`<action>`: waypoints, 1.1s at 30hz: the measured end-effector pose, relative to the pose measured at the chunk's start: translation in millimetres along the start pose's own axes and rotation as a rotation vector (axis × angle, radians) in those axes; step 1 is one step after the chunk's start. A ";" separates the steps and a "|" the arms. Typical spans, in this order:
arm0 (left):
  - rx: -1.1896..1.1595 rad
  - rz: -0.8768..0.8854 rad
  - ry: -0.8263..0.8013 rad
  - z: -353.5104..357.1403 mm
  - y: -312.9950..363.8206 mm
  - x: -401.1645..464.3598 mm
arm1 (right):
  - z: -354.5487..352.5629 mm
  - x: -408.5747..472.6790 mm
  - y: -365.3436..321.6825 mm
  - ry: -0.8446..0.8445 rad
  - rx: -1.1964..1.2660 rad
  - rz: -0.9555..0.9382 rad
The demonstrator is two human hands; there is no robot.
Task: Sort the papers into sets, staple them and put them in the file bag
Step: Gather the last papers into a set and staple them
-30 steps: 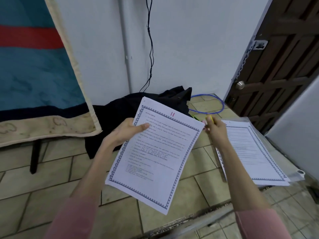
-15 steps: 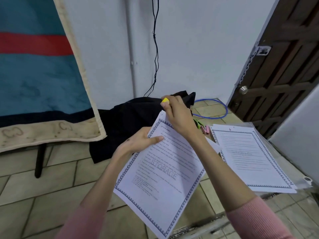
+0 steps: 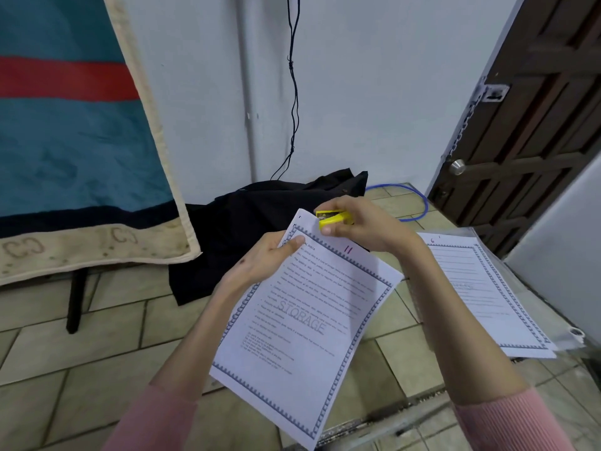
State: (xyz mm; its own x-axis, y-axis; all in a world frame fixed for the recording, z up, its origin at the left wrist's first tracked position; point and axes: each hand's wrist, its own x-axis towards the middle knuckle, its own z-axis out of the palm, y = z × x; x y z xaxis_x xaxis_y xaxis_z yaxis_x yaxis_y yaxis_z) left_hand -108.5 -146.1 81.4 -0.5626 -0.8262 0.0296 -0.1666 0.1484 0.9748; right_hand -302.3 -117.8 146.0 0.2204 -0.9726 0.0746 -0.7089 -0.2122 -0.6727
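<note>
Stapler (image 3: 335,219) mostly hidden in right hand (image 3: 364,224), gripped at the paper set (image 3: 302,323) corner; set pinched by left hand (image 3: 266,258). File bag (image 3: 575,336) lies under a second set (image 3: 481,291), contents unclear.

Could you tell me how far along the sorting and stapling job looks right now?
Done: one bordered set already lies on the clear file bag at the right. In hand: the left hand holds the STORAGE set while the right hand brings the yellow stapler onto its top corner. Left: stapling and bagging.
</note>
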 end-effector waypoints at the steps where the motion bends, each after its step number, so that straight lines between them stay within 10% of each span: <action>1: 0.015 -0.001 -0.009 1.4 1.9 0.6 | 1.7 -0.4 -1.6 -0.027 0.007 -0.012; 33: 0.045 0.085 0.012 13.7 3.0 -1.0 | 13.6 10.3 0.2 0.079 -0.078 -0.039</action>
State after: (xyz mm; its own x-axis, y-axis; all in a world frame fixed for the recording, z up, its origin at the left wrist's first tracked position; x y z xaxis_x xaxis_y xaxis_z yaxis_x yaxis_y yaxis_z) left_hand -119.6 -137.4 81.3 -0.5669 -0.8157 0.1148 -0.1548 0.2424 0.9577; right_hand -291.0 -126.6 136.5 0.1977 -0.9672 0.1596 -0.7516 -0.2540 -0.6088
